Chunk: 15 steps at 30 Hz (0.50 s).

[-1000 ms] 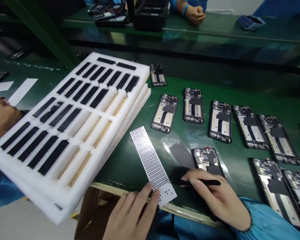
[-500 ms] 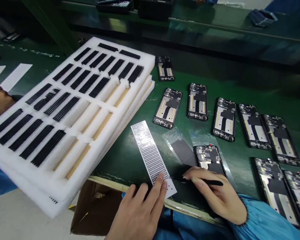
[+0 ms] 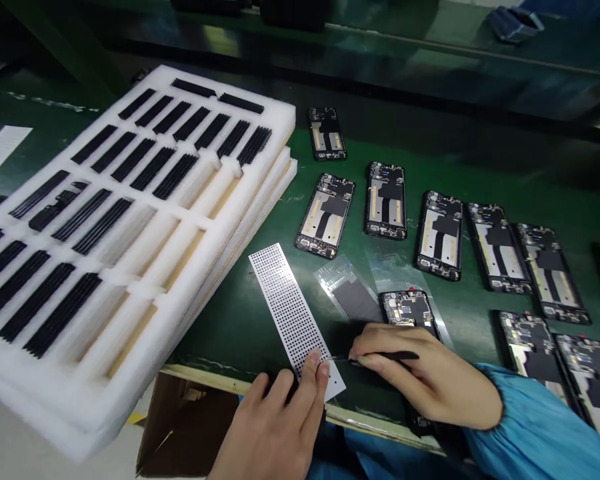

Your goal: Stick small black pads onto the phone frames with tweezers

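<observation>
Now our L hand [image 3: 275, 427], grip flat & open, pins the dotted strip [image 3: 285, 307] so it can't slide; R hand [image 3: 425, 387] pinches tweezers [image 3: 395, 355] tight at its near end.

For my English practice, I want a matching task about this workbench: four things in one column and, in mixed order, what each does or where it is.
1. left hand
2. right hand
3. white foam tray
4. cardboard box

a. grips a thin black tool
b. sits under the green table
c. presses a fingertip on the white dotted strip
d. carries rows of black strips

Pairs: 1-c, 2-a, 3-d, 4-b.
</observation>
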### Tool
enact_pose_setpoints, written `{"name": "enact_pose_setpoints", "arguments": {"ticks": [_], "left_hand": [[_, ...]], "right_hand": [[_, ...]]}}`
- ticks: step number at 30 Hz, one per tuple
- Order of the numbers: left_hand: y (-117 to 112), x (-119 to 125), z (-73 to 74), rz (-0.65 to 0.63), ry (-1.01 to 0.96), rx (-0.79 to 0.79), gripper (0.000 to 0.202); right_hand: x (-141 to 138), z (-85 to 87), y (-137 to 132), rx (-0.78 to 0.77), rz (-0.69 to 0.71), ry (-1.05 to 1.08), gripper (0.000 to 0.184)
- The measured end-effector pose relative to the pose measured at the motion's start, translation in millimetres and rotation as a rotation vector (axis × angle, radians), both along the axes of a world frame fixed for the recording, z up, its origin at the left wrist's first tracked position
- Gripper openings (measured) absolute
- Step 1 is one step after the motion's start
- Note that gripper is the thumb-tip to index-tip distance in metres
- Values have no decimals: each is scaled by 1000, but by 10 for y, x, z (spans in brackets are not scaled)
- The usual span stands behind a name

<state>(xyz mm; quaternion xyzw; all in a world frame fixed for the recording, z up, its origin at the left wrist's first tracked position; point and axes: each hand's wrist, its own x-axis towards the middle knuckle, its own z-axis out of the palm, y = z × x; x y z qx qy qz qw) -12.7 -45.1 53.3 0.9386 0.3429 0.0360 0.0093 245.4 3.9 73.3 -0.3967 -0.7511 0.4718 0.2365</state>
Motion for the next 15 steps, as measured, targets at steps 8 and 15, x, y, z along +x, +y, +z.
{"name": "enact_pose_setpoints", "arguments": {"ticks": [8, 15], "left_hand": [[0, 18, -84, 45, -108, 20, 42], [21, -49, -51, 42, -138, -34, 42]], "right_hand": [[-7, 17, 260, -110, 98, 28, 23], [120, -102, -126, -76, -321, 170, 24]]}}
